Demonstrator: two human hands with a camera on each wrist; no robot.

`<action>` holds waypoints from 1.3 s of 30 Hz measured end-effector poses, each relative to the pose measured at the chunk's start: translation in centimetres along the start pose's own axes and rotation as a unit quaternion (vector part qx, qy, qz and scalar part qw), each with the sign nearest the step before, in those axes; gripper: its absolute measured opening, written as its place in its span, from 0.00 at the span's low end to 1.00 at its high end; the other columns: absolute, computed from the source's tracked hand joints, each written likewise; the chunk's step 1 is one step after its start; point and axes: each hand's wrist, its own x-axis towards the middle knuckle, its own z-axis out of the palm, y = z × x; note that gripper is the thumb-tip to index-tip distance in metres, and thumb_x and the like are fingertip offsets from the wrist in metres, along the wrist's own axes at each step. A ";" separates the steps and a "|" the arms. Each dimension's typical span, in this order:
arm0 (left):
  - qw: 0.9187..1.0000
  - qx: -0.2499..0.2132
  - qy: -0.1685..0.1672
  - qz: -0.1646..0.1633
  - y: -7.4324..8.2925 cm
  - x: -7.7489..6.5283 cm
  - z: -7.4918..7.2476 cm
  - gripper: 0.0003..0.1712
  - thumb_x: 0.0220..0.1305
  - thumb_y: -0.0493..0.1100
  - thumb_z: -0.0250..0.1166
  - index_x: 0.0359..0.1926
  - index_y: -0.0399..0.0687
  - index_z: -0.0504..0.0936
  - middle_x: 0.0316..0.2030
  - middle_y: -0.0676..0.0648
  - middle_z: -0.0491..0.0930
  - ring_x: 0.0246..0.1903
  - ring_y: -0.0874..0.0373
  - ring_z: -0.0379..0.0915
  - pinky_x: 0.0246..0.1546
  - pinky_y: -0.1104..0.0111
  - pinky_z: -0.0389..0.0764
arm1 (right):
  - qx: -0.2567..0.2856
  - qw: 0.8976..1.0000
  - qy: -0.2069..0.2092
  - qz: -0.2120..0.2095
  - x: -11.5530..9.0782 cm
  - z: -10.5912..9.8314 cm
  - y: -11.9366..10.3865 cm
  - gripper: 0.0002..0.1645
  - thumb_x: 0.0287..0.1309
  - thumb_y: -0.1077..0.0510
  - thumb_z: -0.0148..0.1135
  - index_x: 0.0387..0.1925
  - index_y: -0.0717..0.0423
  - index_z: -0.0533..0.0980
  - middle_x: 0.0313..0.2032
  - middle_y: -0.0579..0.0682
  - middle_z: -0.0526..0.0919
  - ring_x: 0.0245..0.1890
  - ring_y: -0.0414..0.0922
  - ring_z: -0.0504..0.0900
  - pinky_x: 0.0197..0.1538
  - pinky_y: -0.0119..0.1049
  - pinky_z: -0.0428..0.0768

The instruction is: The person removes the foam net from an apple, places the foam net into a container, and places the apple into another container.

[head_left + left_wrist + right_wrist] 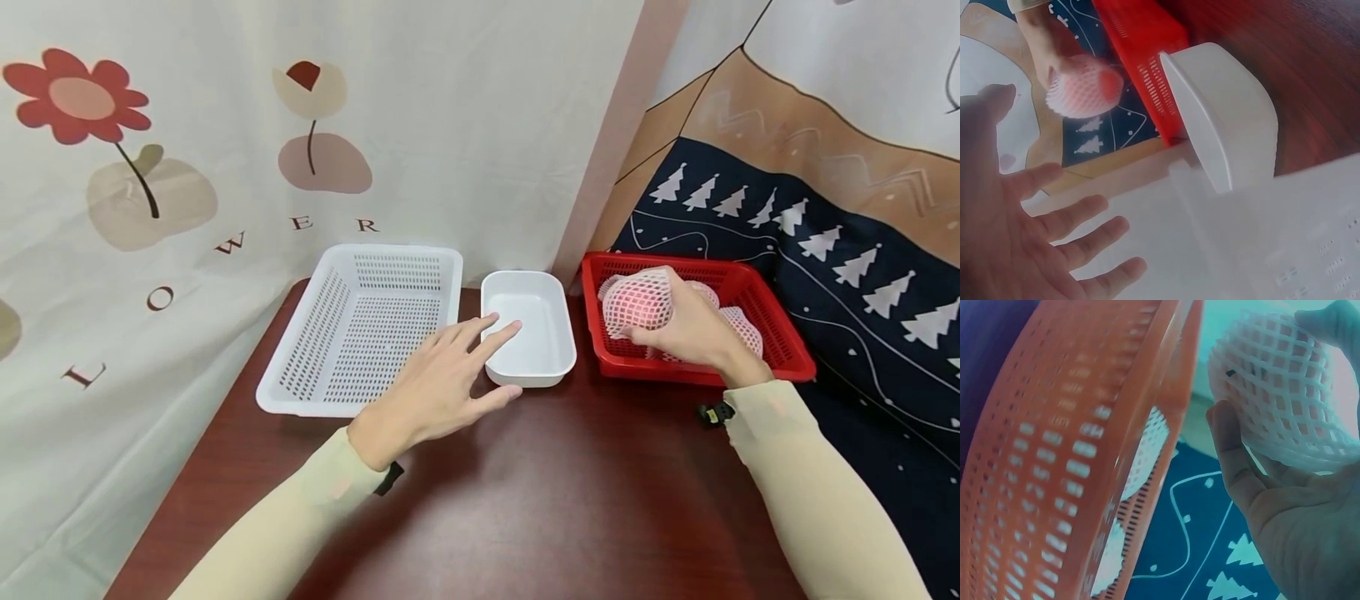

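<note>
My right hand [697, 329] grips a round pink fruit in a white foam net [637, 302], held above the red basket [783, 333]. In the right wrist view the thumb and fingers curl round the netted fruit [1279, 387]; the net hides what kind it is. More netted pink fruits [741, 332] lie in the red basket. My left hand [438, 383] hovers with spread fingers near the small white tray [528, 333], holding nothing. In the left wrist view its fingers [1085, 212] are extended, apart from the white tray [1235, 106].
A white perforated basket [300, 333] stands at the left, on the brown table [555, 492]. The white tray sits between the two baskets. Behind them hang a flower-printed curtain [465, 125] and, at the right, a dark cloth with white trees [847, 242].
</note>
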 end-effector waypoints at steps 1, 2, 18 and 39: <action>1.000 -0.001 -0.001 0.002 0.1 0.1 0.1 0.49 0.82 0.76 0.62 0.94 0.70 0.61 0.89 0.44 0.68 0.83 0.37 0.73 0.85 0.37 0.74 | 0.013 1.000 0.003 -0.001 -0.3 0.1 -0.1 0.54 0.66 0.47 0.85 0.81 0.52 0.62 0.57 0.62 0.89 0.39 0.52 0.92 0.49 0.45 0.94; 1.000 -0.002 -0.002 0.002 0.3 0.2 0.2 0.49 0.83 0.76 0.62 0.94 0.70 0.61 0.89 0.44 0.68 0.84 0.38 0.73 0.85 0.38 0.74 | 0.025 1.000 0.006 -0.004 -0.5 0.2 -0.3 0.54 0.65 0.48 0.85 0.81 0.53 0.62 0.56 0.63 0.89 0.35 0.52 0.93 0.45 0.42 0.94; 0.999 -0.042 0.018 0.007 1.5 1.5 1.3 0.45 0.83 0.74 0.63 0.92 0.69 0.66 0.85 0.47 0.74 0.77 0.41 0.80 0.73 0.41 0.85 | 0.144 0.987 0.053 -0.058 -1.9 3.7 -2.6 0.52 0.63 0.55 0.84 0.84 0.49 0.68 0.72 0.53 0.83 0.64 0.44 0.80 0.61 0.20 0.82; 0.987 -0.125 0.097 0.007 3.2 3.7 2.4 0.34 0.85 0.59 0.70 0.84 0.58 0.78 0.75 0.52 0.84 0.75 0.53 0.83 0.75 0.51 0.86 | 0.230 0.971 0.051 -0.053 -4.2 5.7 -3.7 0.53 0.64 0.58 0.80 0.84 0.57 0.63 0.74 0.59 0.78 0.66 0.49 0.78 0.62 0.19 0.83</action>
